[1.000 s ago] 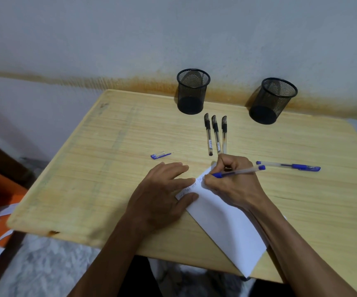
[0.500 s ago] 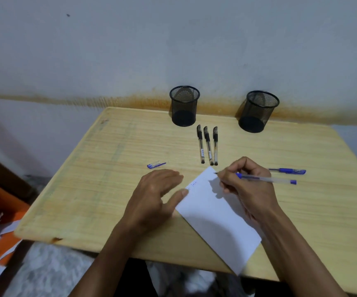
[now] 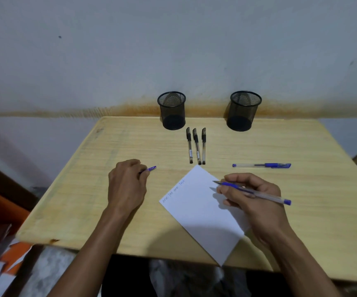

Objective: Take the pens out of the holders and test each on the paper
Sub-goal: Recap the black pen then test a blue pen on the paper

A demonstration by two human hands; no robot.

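Note:
My right hand (image 3: 252, 202) holds an uncapped blue pen (image 3: 265, 195), tip lifted just above the right edge of the white paper (image 3: 203, 211), which carries a line of handwriting near its left edge. My left hand (image 3: 126, 187) has closed its fingers on the small blue pen cap (image 3: 151, 168), left of the paper. Three capped black pens (image 3: 196, 145) lie side by side beyond the paper. Another capped blue pen (image 3: 262, 165) lies to the right. Two black mesh holders, the left holder (image 3: 171, 110) and the right holder (image 3: 244, 110), stand empty at the back edge.
The wooden table (image 3: 87, 200) stands against a grey wall with a rust-coloured stain line. Orange objects and loose papers (image 3: 0, 254) lie on the floor to the left, below the table edge.
My right hand lifted the pen off the paper and drew back to the right. My left hand left the paper, moved left and took hold of the blue cap.

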